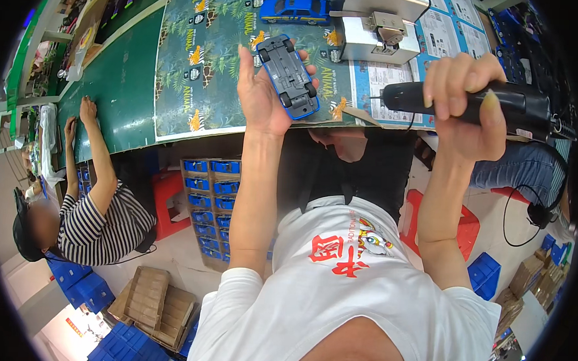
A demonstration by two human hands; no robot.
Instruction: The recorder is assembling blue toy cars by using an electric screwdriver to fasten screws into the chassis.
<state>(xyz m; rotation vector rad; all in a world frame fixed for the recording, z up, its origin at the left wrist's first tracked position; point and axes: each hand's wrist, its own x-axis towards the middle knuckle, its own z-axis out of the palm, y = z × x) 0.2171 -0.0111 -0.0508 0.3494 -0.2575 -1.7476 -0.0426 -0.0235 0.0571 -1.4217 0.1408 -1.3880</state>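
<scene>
Toy car (289, 75), blue with its grey underside and black wheels turned up, lay in the palm of the left hand (263, 94), whose fingers curled loosely around its edges above the near edge of the bench (123, 92). To its right, the right hand (467, 101) was wrapped tightly around a black electric screwdriver (470, 101) whose thin tip pointed left toward the car without touching it. Farther off on the bench stood another blue car (295, 10) and a grey metal fixture (378, 32), while a person in a striped shirt (103, 222) sat at the left.

Green worktable (123, 92), pale floor (178, 253), red stools (168, 198).
</scene>
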